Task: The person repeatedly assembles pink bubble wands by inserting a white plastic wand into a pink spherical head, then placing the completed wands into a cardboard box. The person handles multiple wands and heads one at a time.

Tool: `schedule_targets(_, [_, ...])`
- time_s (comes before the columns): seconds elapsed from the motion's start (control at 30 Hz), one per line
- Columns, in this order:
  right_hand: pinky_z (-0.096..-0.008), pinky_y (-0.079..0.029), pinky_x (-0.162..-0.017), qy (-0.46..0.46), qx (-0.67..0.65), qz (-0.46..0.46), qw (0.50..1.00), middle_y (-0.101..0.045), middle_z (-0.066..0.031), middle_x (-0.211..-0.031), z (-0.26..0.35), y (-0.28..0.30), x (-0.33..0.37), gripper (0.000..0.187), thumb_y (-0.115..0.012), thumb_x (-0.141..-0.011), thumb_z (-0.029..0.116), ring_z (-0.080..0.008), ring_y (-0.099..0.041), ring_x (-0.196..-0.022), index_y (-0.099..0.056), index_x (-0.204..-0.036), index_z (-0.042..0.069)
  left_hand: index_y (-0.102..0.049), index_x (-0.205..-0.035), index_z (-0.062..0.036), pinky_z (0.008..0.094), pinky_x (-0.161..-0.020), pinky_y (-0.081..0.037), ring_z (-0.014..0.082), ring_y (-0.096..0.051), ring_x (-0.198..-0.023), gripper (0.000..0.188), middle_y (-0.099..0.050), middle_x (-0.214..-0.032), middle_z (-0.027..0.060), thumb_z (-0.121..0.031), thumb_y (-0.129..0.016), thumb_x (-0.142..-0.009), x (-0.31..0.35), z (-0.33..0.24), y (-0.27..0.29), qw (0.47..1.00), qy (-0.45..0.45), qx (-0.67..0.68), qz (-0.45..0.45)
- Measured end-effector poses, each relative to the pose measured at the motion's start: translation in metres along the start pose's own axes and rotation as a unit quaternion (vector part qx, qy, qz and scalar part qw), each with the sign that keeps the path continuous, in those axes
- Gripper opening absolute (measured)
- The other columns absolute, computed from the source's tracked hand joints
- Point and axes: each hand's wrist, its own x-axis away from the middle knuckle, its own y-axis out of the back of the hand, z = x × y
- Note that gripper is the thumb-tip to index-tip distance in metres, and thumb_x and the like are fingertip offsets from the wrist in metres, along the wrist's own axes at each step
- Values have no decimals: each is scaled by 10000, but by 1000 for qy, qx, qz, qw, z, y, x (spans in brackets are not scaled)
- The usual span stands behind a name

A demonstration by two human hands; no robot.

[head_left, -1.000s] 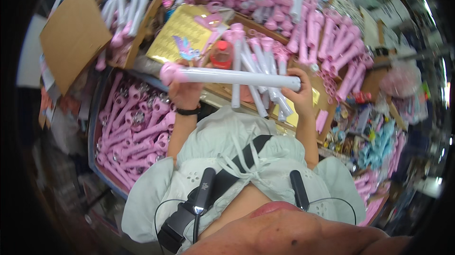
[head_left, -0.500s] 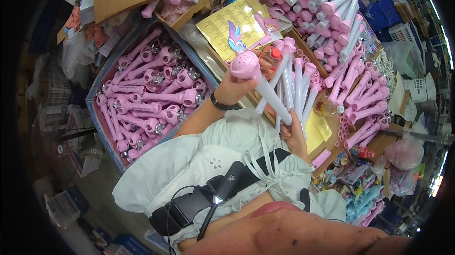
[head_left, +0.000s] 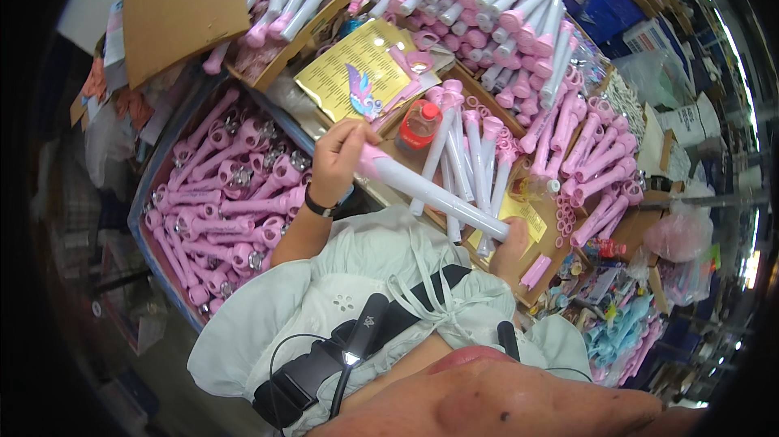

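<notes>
Across my front I hold a toy wand (head_left: 434, 192), a long white tube with a pink end, slanting down to the right. My left hand (head_left: 337, 159) is closed round its pink end, which the fingers partly cover. At the lower white end, my right hand (head_left: 509, 249) grips the tube from below. Just beyond the wand stand several more white tubes with pink tops (head_left: 471, 141) in a box. A small bottle with red liquid (head_left: 419, 124) stands beside them.
To the left is a blue bin (head_left: 152, 224) of pink handles with silvery parts. A yellow printed sheet (head_left: 341, 68) with a winged decoration lies ahead. Stacked white-and-pink wands (head_left: 495, 11) fill the far side; pink handles (head_left: 596, 153) lie at right, near pink rings (head_left: 564, 218).
The wand has turned: its perforated pink head faced up before, and now my left hand covers that end. Both hands still hold it. The whole view has shifted slightly.
</notes>
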Motion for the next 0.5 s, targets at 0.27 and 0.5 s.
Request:
schedule_targets(0.27, [-354, -369, -518, 530, 255, 219, 779, -514, -96, -675, 73, 5, -6, 92, -541, -828, 129, -241, -485, -568, -548, -881, 55, -625, -751, 18, 288, -652, -465, 185, -593, -658, 325, -634, -739, 115, -250, -513, -897, 4, 74, 1, 892, 385, 239, 10])
schedule_targets(0.5, [-229, -350, -453, -27, 175, 294, 939, -537, -60, -660, 49, -1, -23, 285, -449, -923, 276, -91, -455, -502, -583, -961, 27, -559, -649, 9, 288, -688, -444, 172, -557, -685, 395, -604, -729, 128, -240, -462, -939, -5, 55, 29, 972, 142, 187, -1])
